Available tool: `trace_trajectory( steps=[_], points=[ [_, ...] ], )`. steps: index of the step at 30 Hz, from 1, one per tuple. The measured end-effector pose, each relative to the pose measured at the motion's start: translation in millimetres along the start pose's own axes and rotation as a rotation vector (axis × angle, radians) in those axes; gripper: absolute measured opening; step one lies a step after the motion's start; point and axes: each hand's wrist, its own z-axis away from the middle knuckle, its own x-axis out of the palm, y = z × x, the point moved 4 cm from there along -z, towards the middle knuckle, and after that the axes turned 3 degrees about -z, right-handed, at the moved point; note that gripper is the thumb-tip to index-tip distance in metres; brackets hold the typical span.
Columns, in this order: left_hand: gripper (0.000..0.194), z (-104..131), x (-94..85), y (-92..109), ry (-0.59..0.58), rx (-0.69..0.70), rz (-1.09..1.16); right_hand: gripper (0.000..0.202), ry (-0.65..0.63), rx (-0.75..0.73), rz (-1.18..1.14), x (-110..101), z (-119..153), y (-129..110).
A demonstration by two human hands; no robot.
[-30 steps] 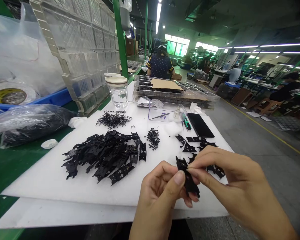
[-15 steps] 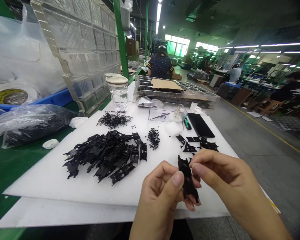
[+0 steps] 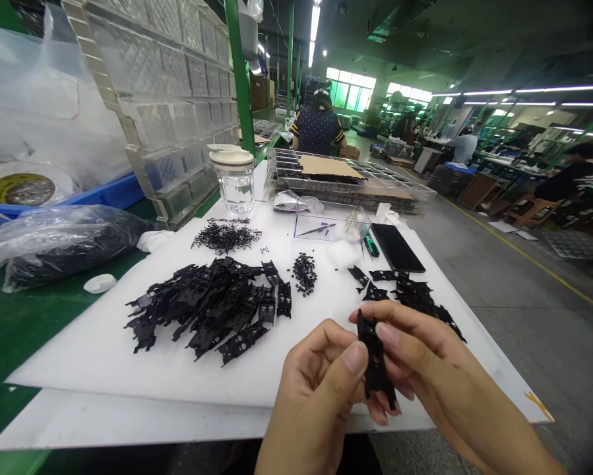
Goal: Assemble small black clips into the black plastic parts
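A flat black plastic part with cut-outs is held tilted above the near edge of the white foam sheet. My left hand pinches its left side between thumb and fingers. On the other side, my right hand has its thumb on the part's upper face and its index finger round the top end. Whether a smaller piece sits under the right fingertips is hidden. A large heap of similar black parts lies to the left, and more black parts lie beyond my right hand.
Tiny black pieces and a pile of thin black wire-like clips lie on the foam. Behind stand a lidded glass of water, a clear box, a green cutter and a black phone. A co-worker sits further back.
My right hand has moved lower and its index finger has wrapped round the part's top end. The part has shifted slightly right and down.
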Motion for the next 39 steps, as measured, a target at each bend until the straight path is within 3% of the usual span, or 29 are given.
trace_trajectory(
  steps=[7, 12, 17, 24, 33, 39],
  points=[
    [0.029, -2, 0.8, 2, 0.000, 0.050, 0.009, 0.031, 0.069, -0.094, 0.049, 2, 1, 1],
    [0.029, -1, 2.1, 3, 0.015, 0.057, 0.018, 0.011, 0.193, -0.339, 0.260, 1, 5, -8],
    [0.030, -2, 3.0, 4, 0.017, 0.067, 0.015, 0.014, 0.190, -0.539, 0.491, 2, 8, -20],
    [0.026, -4, 3.7, 3, -0.007, 0.091, 0.044, 0.011, 0.167, -0.551, 0.522, -3, 11, -18],
    [0.027, -4, 2.6, 2, -0.001, 0.087, 0.016, 0.008, 0.181, -0.450, 0.424, -6, 12, -13],
    [0.027, -3, 0.0, 1, 0.011, 0.091, 0.000, 0.010, 0.207, -0.476, 0.514, -7, 14, -14]
  ],
)
